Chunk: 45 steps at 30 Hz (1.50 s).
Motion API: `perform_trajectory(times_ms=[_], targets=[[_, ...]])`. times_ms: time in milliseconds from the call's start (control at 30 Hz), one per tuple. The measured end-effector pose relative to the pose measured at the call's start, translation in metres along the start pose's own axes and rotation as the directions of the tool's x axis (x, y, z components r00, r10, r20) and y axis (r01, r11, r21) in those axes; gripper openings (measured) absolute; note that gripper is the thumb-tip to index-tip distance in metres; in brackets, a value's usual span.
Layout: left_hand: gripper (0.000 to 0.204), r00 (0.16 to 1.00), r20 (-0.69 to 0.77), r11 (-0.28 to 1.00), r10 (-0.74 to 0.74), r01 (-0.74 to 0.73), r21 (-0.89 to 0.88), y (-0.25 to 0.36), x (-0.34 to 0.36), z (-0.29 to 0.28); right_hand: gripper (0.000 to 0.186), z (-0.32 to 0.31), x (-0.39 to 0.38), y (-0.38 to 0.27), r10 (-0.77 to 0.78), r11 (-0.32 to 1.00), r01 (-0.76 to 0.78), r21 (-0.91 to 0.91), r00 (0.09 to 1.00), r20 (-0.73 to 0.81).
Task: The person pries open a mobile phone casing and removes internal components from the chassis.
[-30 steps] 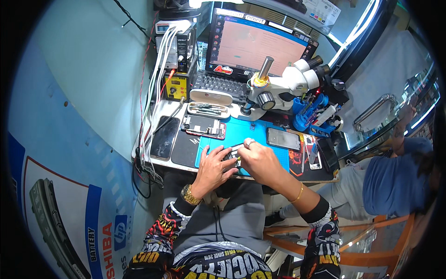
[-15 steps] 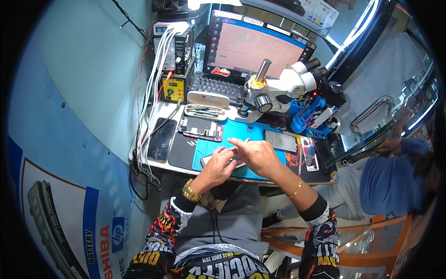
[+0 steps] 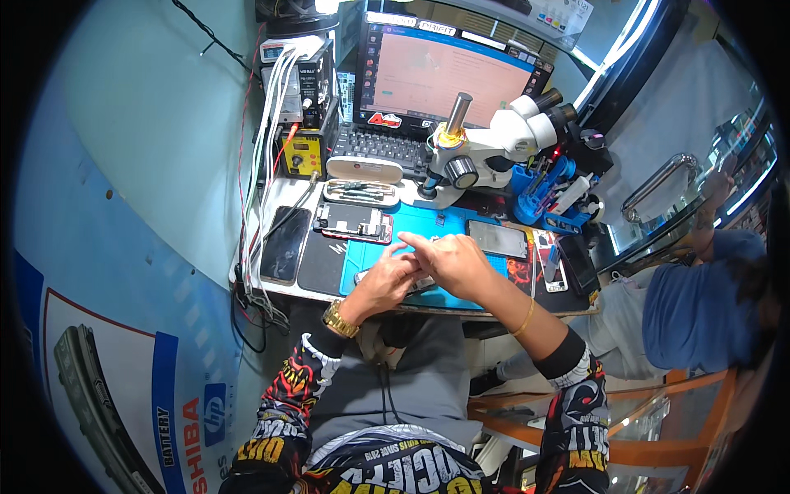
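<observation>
Blue, flat matting (image 3: 417, 224) lies bare at twelve o'clock from the hands; the front edge of the pale tabletop (image 3: 290, 191) runs close at six. At eleven sits an opened, red-edged phone body (image 3: 354, 222) with black and silvery parts; at two, a grey, glossy rectangular panel (image 3: 498, 239). A flat, phone-like device (image 3: 425, 285) lies beneath the fingers, mostly covered. The left hand (image 3: 385, 284) bends its fingers close to the right hand (image 3: 457, 263), whose fingers curl, one digit pointing toward ten; whether either grips anything, I cannot tell.
</observation>
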State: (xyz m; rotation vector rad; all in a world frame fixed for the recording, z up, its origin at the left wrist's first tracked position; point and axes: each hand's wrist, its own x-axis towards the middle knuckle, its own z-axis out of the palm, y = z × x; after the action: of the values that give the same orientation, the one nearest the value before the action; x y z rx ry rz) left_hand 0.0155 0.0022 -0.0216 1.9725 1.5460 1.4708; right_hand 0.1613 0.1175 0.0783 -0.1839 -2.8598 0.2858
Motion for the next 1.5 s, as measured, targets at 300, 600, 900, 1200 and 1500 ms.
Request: perform_trajectory(times_ms=[300, 600, 900, 1200, 1500], targets=[[0.022, 0.974, -0.104, 0.931, -0.203, 0.159, -0.329, 0.016, 0.007, -0.004, 0.072, -0.018, 0.011, -0.001, 0.036, 0.988, 0.018, -0.153, 0.939, 0.343], [0.017, 0.994, -0.044, 0.969, -0.1, 0.108, 0.224, 0.018, 0.006, -0.006, 0.067, -0.025, 0.02, -0.017, 0.173, 0.969, -0.091, -0.229, 0.913, 0.369], [0.02, 0.998, 0.021, 0.995, -0.052, 0.05, 0.085, 0.011, 0.01, -0.016, 0.078, -0.028, 0.018, -0.01, 0.068, 0.996, -0.044, -0.074, 0.923, 0.379], [0.019, 0.944, 0.134, 0.932, -0.303, 0.322, -0.166, 0.016, 0.009, -0.016, 0.072, -0.021, 0.019, -0.013, -0.067, 0.994, 0.084, -0.064, 0.971, 0.228], [0.039, 0.986, -0.036, 0.943, -0.165, 0.169, 0.288, 0.018, -0.01, -0.027, 0.062, -0.024, 0.006, -0.008, -0.077, 0.996, 0.068, 0.061, 0.986, 0.151]])
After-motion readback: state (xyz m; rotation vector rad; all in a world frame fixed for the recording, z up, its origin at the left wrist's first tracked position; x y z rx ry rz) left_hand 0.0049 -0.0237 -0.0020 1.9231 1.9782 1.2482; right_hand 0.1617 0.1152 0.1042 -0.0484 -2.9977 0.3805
